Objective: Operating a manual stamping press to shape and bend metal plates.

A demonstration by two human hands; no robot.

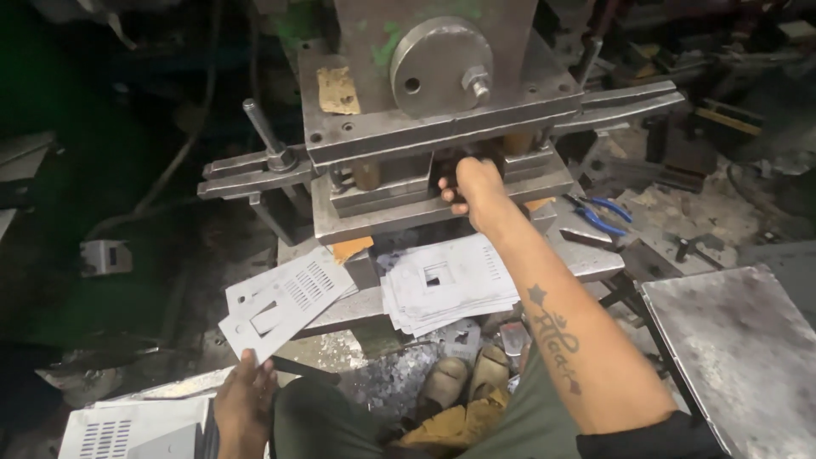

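Observation:
My right hand (473,189) reaches into the gap of the grey metal press (442,127), with its fingers curled at the die opening; what they hold is hidden. My left hand (245,398) grips the lower edge of a punched white metal sheet (285,299) with slots and a square cut-out, held out over the press bench at the left. A stack of similar punched sheets (449,282) lies on the bench just below my right forearm.
Blue-handled pliers (605,215) lie on the bench to the right. A bare metal plate (738,348) stands at the lower right. More white sheets (127,425) sit at the lower left. A lever handle (263,132) sticks up left of the press. My feet (466,378) rest below the bench.

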